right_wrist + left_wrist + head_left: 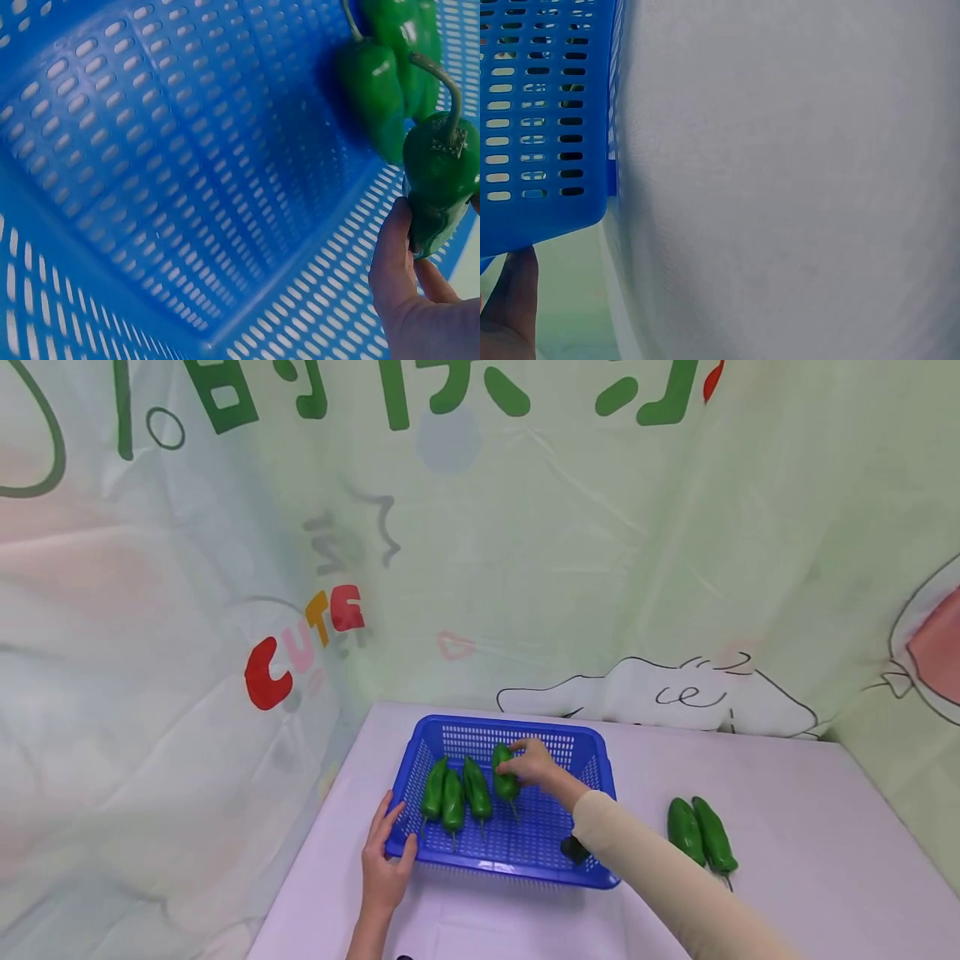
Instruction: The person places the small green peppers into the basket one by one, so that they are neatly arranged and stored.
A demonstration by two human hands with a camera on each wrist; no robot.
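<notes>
My right hand point(531, 762) pinches a green pepper point(505, 772) over the inside of a blue plastic basket point(517, 866). In the right wrist view this pepper point(442, 161) has its curved stem upward, with the thumb and fingers point(391, 255) around its lower end. Three more green peppers point(453, 802) lie side by side in the left part of the basket. My left hand point(384, 868) holds the basket's near left corner, fingers at the left rim and thumb at the front. The left wrist view shows the thumb point(521, 289) against the blue rim; its other fingers are mostly hidden.
Two green peppers point(701, 835) lie together on the white tabletop point(787, 810), right of the basket. A printed cloth backdrop point(480, 568) hangs behind and to the left of the table. The right sleeve point(667, 877) crosses above the basket's near right corner.
</notes>
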